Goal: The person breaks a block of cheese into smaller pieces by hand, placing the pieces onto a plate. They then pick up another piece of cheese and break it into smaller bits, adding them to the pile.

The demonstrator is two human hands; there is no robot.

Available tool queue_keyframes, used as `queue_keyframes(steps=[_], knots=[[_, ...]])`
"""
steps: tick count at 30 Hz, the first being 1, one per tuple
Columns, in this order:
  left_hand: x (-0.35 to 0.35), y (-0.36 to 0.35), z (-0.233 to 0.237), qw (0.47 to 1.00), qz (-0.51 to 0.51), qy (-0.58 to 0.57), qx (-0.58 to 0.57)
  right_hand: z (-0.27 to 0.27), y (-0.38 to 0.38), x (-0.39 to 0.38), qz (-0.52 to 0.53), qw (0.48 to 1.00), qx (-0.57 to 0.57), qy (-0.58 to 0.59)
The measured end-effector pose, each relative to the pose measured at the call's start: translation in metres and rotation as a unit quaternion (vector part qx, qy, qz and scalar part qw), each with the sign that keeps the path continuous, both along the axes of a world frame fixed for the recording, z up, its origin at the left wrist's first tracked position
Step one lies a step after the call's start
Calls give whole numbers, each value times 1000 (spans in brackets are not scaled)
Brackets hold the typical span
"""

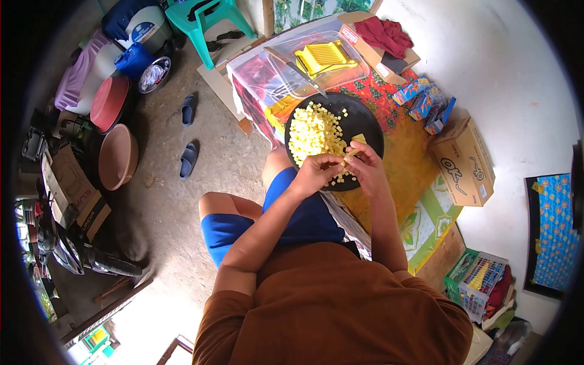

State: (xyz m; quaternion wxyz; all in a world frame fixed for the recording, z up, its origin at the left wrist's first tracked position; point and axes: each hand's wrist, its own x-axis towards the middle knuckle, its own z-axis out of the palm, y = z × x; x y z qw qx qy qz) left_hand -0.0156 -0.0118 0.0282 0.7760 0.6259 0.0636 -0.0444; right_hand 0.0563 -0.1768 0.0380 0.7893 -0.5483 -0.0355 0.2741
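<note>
A round black tray [370, 115] rests on the low covered platform before me. Small yellow cubes [313, 131] are heaped over its left part, and a flat yellow piece [359, 139] lies by the fingers of my right hand. My left hand [321, 170] and my right hand [364, 165] meet over the tray's near part. Between their fingertips is a thin pale yellow strip [348, 155]. The fingers of both hands are pinched together on it. A long knife [298, 72] lies beyond the tray, across the edge of a clear plastic lid.
A yellow slotted rack [325, 58] sits past the tray. To the right are snack packs [424, 103] and a cardboard box [463, 163]. Basins [118, 157], slippers [188, 159] and a green chair [207, 27] stand on the left floor. A crate [480, 280] is at lower right.
</note>
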Motion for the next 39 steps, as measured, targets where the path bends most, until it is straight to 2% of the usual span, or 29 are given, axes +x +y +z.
queue_keyframes(steps=[4,10,14,16,19,22,25,28,31,34,37,39], knots=[[5,-5,-12,999,11,5,37,-8,-4,3,-28,999,-11,12],[7,-11,-28,987,53,-65,134,-5,-8,1,29,999,-19,37],[6,-12,-29,994,35,-55,88,-1,-5,-1,33,999,-27,30],[3,-10,-11,997,29,-39,67,-3,-8,1,40,998,-26,41],[2,-7,0,999,6,37,-3,-2,-9,3,52,997,-1,63],[2,-7,-9,995,9,18,-95,-4,-10,4,47,994,44,84],[5,-9,-17,995,25,24,-98,-14,-14,7,16,994,49,94],[7,-13,-29,999,33,37,11,-29,-11,7,-27,997,-60,36],[9,-14,-41,990,60,11,127,-49,-12,12,-20,990,-139,6],[9,-13,-47,987,81,21,139,-56,-12,14,-36,986,-166,4],[10,-11,-47,982,99,16,162,-55,-12,15,-57,989,-135,37],[10,-9,-44,984,108,26,138,-51,-13,14,-50,995,-79,37]])
